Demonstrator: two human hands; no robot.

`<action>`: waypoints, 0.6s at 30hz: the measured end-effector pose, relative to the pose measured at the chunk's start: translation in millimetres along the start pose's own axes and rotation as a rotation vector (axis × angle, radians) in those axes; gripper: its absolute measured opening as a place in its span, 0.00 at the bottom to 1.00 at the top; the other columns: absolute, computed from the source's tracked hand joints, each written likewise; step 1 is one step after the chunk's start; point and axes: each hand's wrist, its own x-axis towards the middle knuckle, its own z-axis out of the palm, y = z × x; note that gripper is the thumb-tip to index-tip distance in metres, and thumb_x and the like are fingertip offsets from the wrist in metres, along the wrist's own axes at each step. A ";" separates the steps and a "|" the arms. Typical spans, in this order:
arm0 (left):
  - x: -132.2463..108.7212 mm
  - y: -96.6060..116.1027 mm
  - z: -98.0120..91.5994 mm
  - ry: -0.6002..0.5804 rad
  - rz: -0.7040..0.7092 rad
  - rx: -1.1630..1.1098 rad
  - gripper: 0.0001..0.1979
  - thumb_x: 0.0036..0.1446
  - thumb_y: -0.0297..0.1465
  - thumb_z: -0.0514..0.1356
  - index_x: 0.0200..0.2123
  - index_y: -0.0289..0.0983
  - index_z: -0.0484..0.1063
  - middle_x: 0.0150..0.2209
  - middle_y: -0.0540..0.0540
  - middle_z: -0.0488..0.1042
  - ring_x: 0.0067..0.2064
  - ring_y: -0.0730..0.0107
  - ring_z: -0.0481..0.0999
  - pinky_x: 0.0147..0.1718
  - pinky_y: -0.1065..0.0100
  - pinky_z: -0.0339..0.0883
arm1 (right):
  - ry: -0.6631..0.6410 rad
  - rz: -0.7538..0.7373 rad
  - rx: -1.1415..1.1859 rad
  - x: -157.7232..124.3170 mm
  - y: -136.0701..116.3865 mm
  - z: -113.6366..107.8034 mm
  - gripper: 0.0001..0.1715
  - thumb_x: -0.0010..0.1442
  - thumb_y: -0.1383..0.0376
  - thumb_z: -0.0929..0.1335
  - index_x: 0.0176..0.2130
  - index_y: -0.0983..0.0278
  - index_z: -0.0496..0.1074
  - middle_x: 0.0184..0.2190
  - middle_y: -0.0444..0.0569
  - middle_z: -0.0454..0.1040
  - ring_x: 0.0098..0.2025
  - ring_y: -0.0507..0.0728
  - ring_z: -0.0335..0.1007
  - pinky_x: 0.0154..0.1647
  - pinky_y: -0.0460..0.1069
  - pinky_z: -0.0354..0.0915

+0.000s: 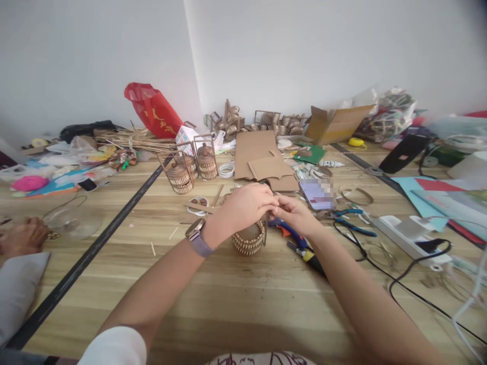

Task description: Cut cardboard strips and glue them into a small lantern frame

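A small round bamboo basket (248, 247) stands on the table under my hands, its rim edged with short light pieces. A thin upright handle strip (265, 233) rises at its right side to my fingers. My left hand (245, 205), with a watch on the wrist, reaches over the basket with fingers bent together. From the right, my right hand (294, 214) meets it, thumb and fingers pinched at the top of the strip. Both hands' fingertips touch, and what lies between them is mostly hidden. Blue-handled pliers (291, 230) lie just beyond my right hand.
Lidded bamboo baskets (180, 178) stand at left behind a white tape roll (225, 171). Cardboard sheets (254, 152), a phone (317, 193), other blue pliers (355, 223) and a power strip (411, 241) with cables lie around. At far left is another person's hand (25, 237).
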 end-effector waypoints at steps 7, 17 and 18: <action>1.2 -3.0 -6.2 -0.018 0.011 0.030 0.10 0.62 0.22 0.58 0.35 0.36 0.80 0.40 0.46 0.81 0.43 0.66 0.78 0.45 0.65 0.71 | -0.010 0.040 -0.150 -20.1 21.6 9.8 0.17 0.56 0.52 0.72 0.40 0.61 0.73 0.32 0.46 0.73 0.33 0.55 0.70 0.36 0.51 0.68; 2.3 -6.6 -6.3 -0.004 0.015 0.033 0.08 0.61 0.22 0.60 0.36 0.36 0.80 0.40 0.46 0.81 0.43 0.67 0.79 0.45 0.66 0.72 | 0.042 -0.040 -0.340 -23.6 22.6 13.7 0.10 0.57 0.59 0.70 0.39 0.60 0.74 0.37 0.49 0.73 0.37 0.56 0.69 0.40 0.52 0.67; 1.7 -6.9 -6.7 0.001 0.014 0.029 0.08 0.61 0.23 0.60 0.36 0.36 0.79 0.40 0.46 0.81 0.43 0.67 0.79 0.45 0.66 0.72 | 0.039 -0.041 -0.344 -23.1 21.5 14.3 0.09 0.58 0.60 0.70 0.39 0.60 0.74 0.35 0.48 0.73 0.35 0.56 0.69 0.39 0.51 0.67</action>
